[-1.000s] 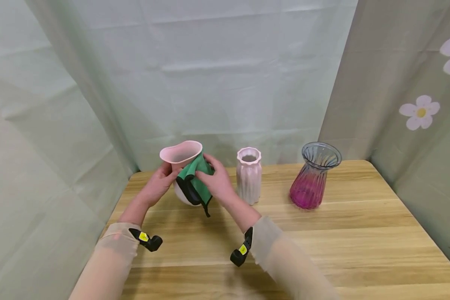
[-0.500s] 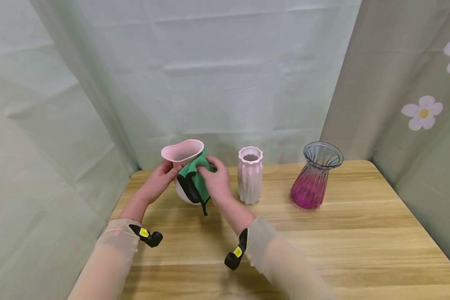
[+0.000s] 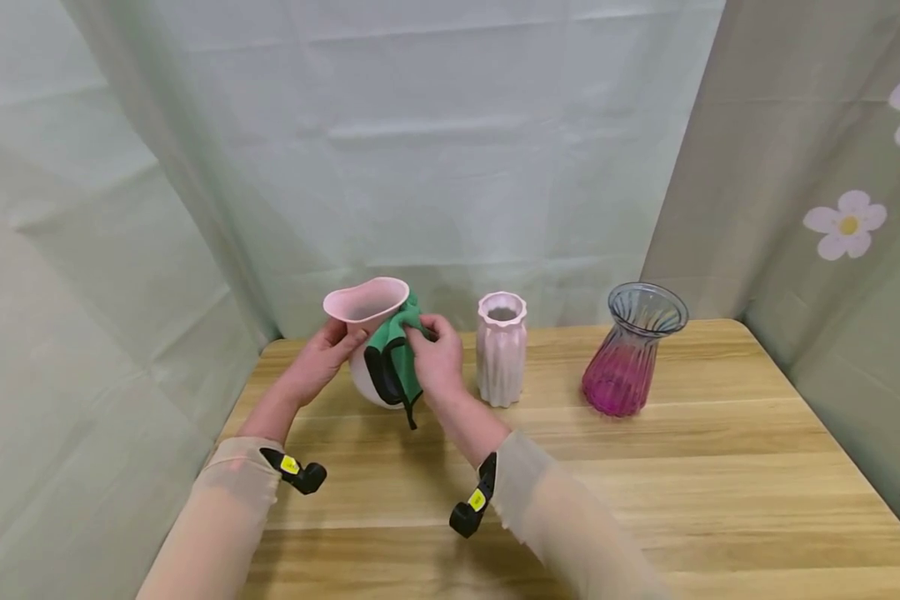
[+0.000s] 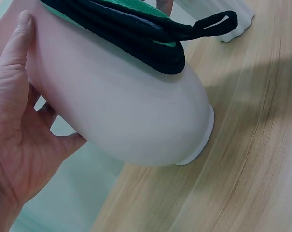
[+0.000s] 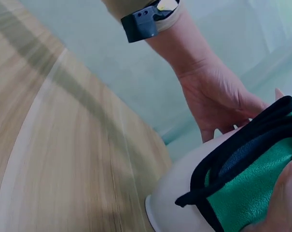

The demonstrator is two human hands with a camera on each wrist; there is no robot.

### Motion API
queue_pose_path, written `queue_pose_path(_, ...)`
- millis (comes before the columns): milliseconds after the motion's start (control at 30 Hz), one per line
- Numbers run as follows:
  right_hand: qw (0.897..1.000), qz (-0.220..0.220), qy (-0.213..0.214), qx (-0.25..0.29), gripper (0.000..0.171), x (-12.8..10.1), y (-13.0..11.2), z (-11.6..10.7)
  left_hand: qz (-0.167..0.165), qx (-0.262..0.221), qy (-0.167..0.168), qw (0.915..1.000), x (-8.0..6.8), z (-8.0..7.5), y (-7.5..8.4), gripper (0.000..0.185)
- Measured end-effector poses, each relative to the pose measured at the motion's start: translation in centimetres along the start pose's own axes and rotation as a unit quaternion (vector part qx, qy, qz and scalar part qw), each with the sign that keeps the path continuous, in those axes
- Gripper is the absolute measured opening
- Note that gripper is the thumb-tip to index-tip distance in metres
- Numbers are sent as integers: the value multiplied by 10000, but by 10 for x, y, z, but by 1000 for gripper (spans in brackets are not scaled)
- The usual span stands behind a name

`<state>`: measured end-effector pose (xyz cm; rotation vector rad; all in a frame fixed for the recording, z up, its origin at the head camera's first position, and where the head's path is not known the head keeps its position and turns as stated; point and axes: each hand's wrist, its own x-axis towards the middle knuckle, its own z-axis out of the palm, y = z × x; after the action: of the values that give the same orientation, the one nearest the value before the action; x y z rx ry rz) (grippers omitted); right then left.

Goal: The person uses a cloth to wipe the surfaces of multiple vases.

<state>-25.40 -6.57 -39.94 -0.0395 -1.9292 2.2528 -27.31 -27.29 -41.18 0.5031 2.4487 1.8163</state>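
A pale green fabric backdrop (image 3: 450, 150) rises behind and to the left, with a grey-brown flowered panel (image 3: 765, 125) at the right. Below lies a wood-grain tabletop (image 3: 720, 500) with rounded far corners.

At the far left of it, the pink-and-white vase (image 3: 367, 380) is held mouth up, flared pink rim on top; whether its foot touches the wood I cannot tell. The left hand (image 3: 319, 362) grips its neck, thumb in front and fingers behind. The right hand (image 3: 439, 357) pinches the green cloth (image 3: 405, 358) against the vase's right side. Compared with a second ago, the cloth is gathered farther right and its front looks narrower, so more of the vase's front shows; the left hand has kept its hold on the neck.

Well to the right stands a pink-and-blue glass vase (image 3: 622, 367) with a flared mouth. Nearer, just beyond the right hand, is a ribbed pale vase (image 3: 501, 358), upright. The cloth and right hand block the vase's right side in the head view. Smallest are the black wrist cameras (image 3: 472, 510) with yellow labels, and the cloth's dark corner loop (image 4: 217, 25).
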Motion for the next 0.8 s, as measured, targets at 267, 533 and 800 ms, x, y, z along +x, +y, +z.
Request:
queue_pose_path(267,9993,-156,-320,-94,12,0,10,-10,-19,-17,18,10000,0,0,0,53)
queue_pose_path(533,9979,-47,-323,-554,19,-4,37,-24,1,-120,-50,9999,0,2,1,53)
queue_pose_path(800,9989,179,-363,-219,22,-10,66,-28,-2,-124,14,9999,0,1,-2,52)
